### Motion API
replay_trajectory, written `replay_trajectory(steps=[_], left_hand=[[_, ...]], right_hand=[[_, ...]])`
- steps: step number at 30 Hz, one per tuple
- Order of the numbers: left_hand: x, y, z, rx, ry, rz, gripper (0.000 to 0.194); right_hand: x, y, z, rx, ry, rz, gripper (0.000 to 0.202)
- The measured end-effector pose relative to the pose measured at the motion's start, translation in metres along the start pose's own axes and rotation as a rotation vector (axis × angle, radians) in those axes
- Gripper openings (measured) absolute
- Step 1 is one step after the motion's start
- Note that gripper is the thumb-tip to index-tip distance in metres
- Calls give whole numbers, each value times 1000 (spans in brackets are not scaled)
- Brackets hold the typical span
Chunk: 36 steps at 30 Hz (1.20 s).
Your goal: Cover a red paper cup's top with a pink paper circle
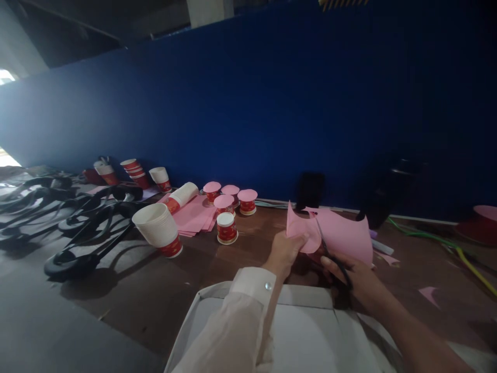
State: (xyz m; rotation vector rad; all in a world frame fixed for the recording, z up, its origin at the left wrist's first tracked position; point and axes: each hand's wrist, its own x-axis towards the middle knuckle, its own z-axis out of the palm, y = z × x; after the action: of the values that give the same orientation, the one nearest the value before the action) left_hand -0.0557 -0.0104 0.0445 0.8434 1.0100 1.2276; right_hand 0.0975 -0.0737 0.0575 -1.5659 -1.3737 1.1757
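Pink paper [347, 235] with curved cut-outs along its top edge is held above the brown table. My left hand [285, 251] pinches its rounded left part between thumb and fingers. In my right hand [351, 274] are black-handled scissors [337, 265], their blades against the paper beside the rounded part. Left of my hands stand several small red cups topped with pink discs [247, 196], and nearer me one red cup with a white top [226, 228]. Small pink scraps [429, 295] lie to the right.
A stack of white and red paper cups [157, 228] stands left, by pink sheets [194, 215]. Black headset-like items [73, 261] cover the far left. A white box [303, 331] is before me. Green and yellow cables [471, 267] run at right, below a blue partition [252, 114].
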Motion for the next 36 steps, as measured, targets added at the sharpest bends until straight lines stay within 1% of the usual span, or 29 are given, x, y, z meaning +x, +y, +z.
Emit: replay_trajectory(steps=[4,10,12,15,19,23,29,33,36], left_hand=[[0,1,0,16,2,-8,22],[-1,0,-1,5,-42,-12,28],[-1,0,-2,15,-49,-12,28],[-1,0,-1,22,-44,-9,27],[0,0,-1,35,-22,-17,24],[0,0,-1,12,-40,-25,22],[0,0,-1,32,-24,-33,24],[1,0,-3,19,-33,-38,24],[3,-2,-4,28,-28,-43,25]], right_hand=[[-3,-2,2,30,31,-9,45],[-3,3,4,161,22,35,44],[-1,5,1,139,18,40,45],[2,4,-3,46,-4,20,44],[4,3,-8,-65,25,-13,42],[4,3,-9,-161,35,-23,41],[2,2,-7,-80,25,-18,45],[3,3,-7,-119,51,-31,43],[4,4,-7,-109,42,-24,45]])
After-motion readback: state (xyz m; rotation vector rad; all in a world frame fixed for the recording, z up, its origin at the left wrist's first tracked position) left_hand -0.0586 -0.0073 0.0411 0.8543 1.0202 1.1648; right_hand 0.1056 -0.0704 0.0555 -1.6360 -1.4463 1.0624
